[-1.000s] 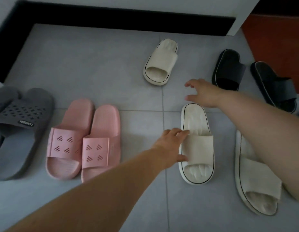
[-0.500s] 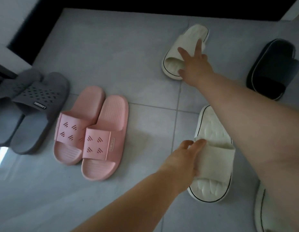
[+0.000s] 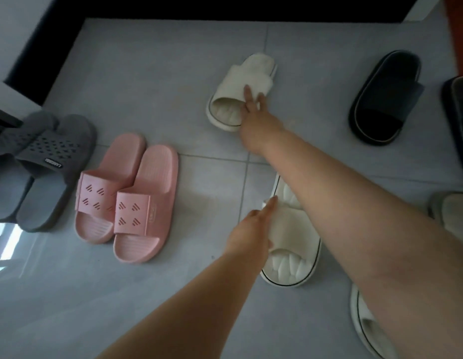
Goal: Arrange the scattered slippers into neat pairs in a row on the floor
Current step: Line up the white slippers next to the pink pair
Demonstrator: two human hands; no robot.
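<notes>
The near cream slipper [image 3: 293, 265], probably light springy foam best lifted by its strap [image 3: 287, 224], lies on the floor [image 3: 160, 73], the left hand [image 3: 248, 237] pinching that strap's edge; the right hand [image 3: 258, 128] lays straight fingers [image 3: 247, 93] on the far cream slipper [image 3: 240, 79], its grip unreadable.

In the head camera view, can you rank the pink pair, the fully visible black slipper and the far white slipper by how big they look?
1. pink pair: clearly largest.
2. black slipper.
3. far white slipper: looks slightly smaller, though the right hand covers part, so these two are close.
</notes>
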